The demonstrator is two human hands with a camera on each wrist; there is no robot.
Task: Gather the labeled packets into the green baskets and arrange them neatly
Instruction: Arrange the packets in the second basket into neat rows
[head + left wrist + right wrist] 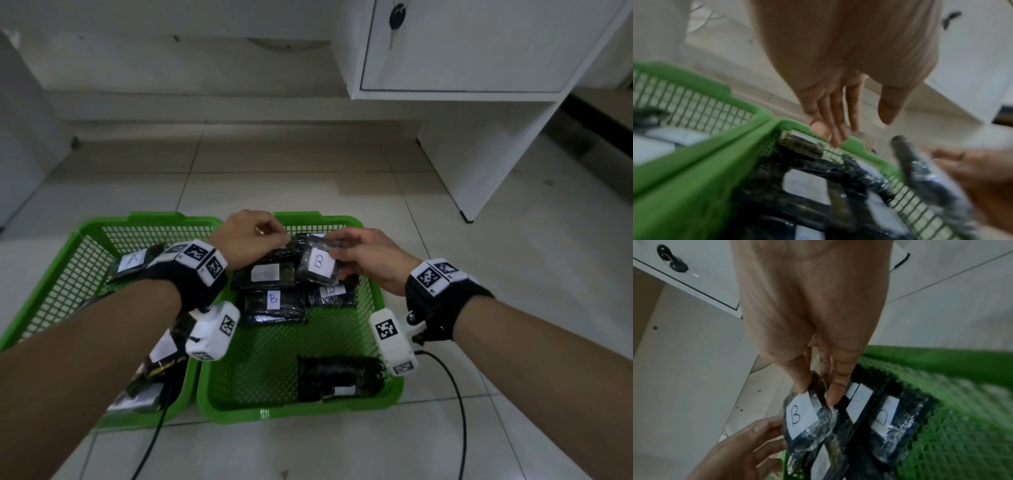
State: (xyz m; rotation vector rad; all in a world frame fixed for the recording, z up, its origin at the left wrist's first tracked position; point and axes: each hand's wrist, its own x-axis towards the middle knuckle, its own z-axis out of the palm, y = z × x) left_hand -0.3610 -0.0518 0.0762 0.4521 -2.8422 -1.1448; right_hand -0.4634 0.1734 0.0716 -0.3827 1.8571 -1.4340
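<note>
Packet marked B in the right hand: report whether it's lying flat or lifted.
Lifted. The right hand pinches the packet marked B, tilted above the other packets.

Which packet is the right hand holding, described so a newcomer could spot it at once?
Two green baskets sit side by side on the tiled floor; look at the far end of the right basket. The B packet is pinched by the right hand and lifted, tilted above the flat-lying packets.

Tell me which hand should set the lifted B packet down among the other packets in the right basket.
The right hand. It already pinches the B packet by its edge, above the right green basket. The left hand hovers open beside it, gripping nothing, so it would likely need a handover first.
</note>
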